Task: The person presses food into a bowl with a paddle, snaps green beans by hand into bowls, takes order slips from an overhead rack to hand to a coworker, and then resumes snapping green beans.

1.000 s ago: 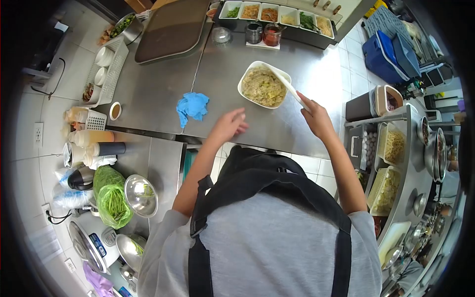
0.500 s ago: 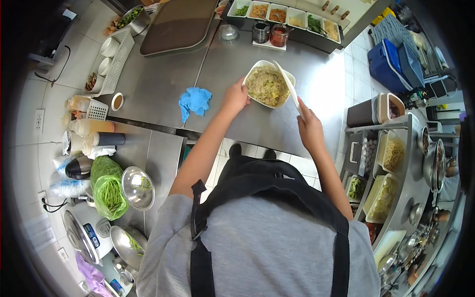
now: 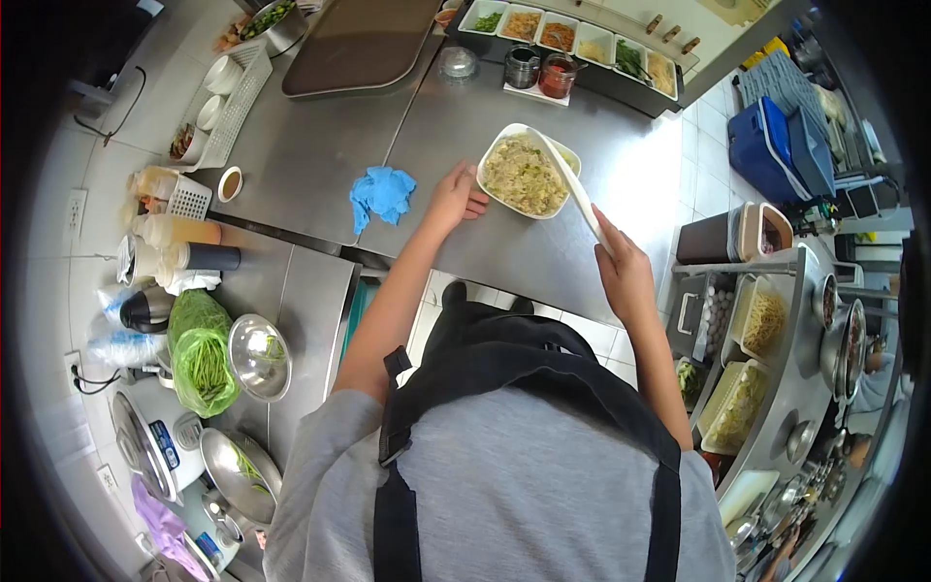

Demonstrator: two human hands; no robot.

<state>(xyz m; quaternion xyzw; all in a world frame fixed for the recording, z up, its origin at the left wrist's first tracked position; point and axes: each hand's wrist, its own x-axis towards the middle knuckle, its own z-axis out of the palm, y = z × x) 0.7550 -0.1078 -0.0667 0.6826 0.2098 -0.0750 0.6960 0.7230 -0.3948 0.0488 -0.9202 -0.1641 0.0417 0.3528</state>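
A white bowl [image 3: 488,202] of rice-like food [image 3: 525,173] with green bits sits on the steel table. My right hand [image 3: 622,270] is closed on the handle of a long white spoon or paddle [image 3: 580,198], whose far end lies over the bowl's upper right part. At the bowl's left side is my left hand [image 3: 458,196], fingers apart and close to the rim; whether they touch it is hard to tell. A crumpled blue cloth or glove [image 3: 382,197] lies left of that hand.
Behind the bowl stand two jars [image 3: 539,71] and a row of topping containers [image 3: 567,37]. A brown tray [image 3: 360,44] lies at the back left. A small sauce cup [image 3: 230,184], bottles [image 3: 184,231] and a steel bowl [image 3: 260,358] are on the left.
My left hand moved up to the bowl's left rim, then eased slightly back from it. My right hand still holds the white utensil, now lying further across the bowl.
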